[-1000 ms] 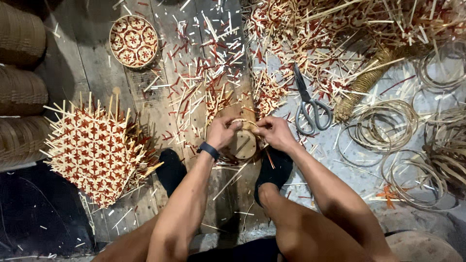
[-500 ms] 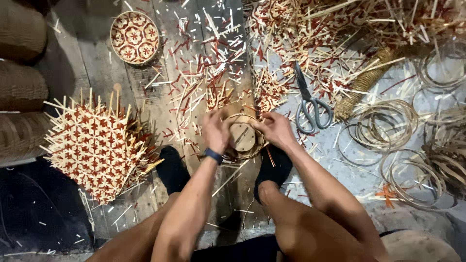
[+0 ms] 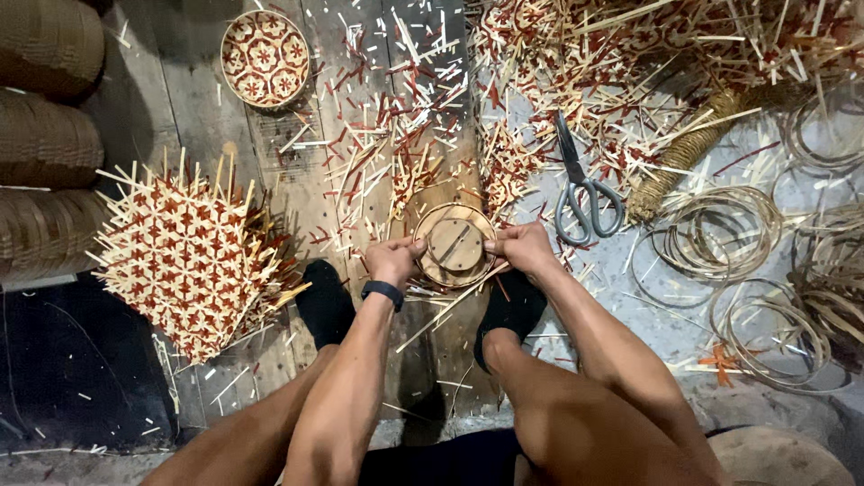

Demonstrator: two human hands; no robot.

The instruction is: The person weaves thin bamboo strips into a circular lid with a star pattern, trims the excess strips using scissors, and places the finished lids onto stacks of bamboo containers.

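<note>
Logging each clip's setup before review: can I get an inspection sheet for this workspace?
Surface: wooden plank floor, littered with cut strips.
Job's things: round wooden disc with a rim hoop, held from both sides.
Clutter: scissors; loose red and tan strip offcuts; coiled hoops.
Hands: left hand and right hand both grip the disc's edge.
Cables: nothing seen.
Surroundings: unfinished woven panel; small finished woven tray; stacked baskets.

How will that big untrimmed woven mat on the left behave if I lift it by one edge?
The woven mat probably weighs little, being thin open-weave strips. It would likely flex or sag rather than stay flat. Its loose projecting strip ends look apt to snag or snap against the floor planks.
</note>
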